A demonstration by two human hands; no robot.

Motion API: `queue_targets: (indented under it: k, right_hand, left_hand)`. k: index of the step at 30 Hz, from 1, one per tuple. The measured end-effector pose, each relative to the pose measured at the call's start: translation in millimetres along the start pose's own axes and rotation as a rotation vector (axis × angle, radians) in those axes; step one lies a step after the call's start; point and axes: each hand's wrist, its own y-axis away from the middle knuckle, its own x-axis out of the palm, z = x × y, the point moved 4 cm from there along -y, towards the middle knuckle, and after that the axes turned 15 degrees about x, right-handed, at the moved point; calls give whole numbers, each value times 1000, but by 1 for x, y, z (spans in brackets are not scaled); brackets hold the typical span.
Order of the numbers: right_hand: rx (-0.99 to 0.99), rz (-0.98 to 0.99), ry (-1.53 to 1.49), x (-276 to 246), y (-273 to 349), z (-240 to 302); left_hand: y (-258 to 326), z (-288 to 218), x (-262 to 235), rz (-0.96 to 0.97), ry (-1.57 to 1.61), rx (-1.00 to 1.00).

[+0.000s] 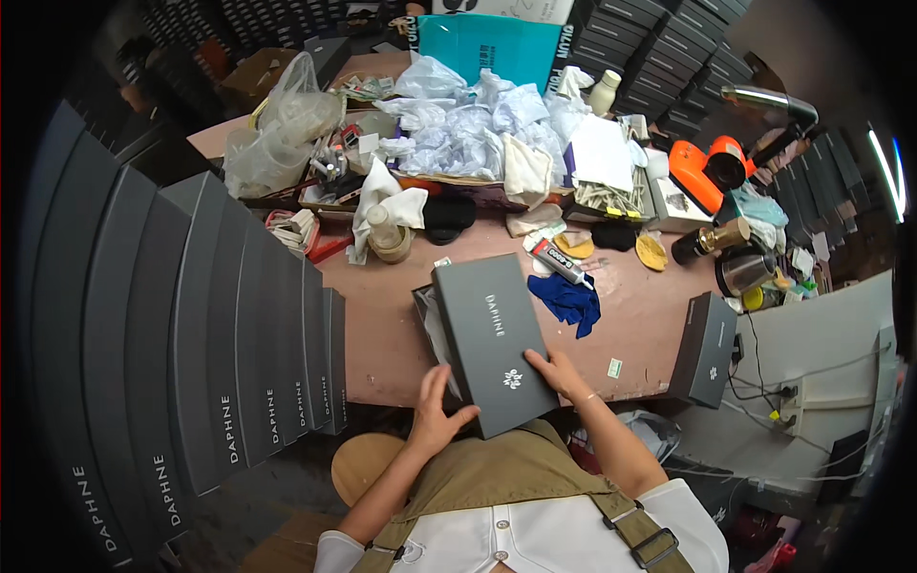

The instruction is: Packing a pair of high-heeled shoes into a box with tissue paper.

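Note:
A dark grey shoebox (497,334) with pale lettering and a small white emblem on its lid lies at a slant near the front of the table, close to my body. Along its left side the lid sits off the base, and whitish paper (437,325) shows in the gap. My right hand (562,375) grips the box's near right edge, thumb on top of the lid. Beside the near left corner is my left hand (441,413), its fingers stretched and thumb apart. A dark blue cloth (573,304) and a glue tube (562,263) lie beyond the box.
Stacked grey shoeboxes (191,315) rise at the left. Another shoebox (704,349) stands at the table's right edge. Behind are a bottle (387,234), a carton of crumpled white paper (468,129), an orange heat gun (702,172) and a metal kettle (745,267).

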Motion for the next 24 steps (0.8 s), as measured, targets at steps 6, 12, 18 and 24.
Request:
queue_targets:
  k: [6, 12, 18, 24]
  right_hand:
    - [-75, -261, 313, 34, -17, 12]
    - [-96, -200, 130, 38, -29, -35]
    - [-32, 14, -639, -145, 91, -85]
    - [33, -365, -911, -356, 196, -216]
  left_hand:
    - [3, 95, 37, -201, 723, -507]
    - [16, 89, 59, -181, 836, -785]
    - [-52, -35, 162, 101, 755, -206]
    - [-139, -200, 395, 551, 866, 119]
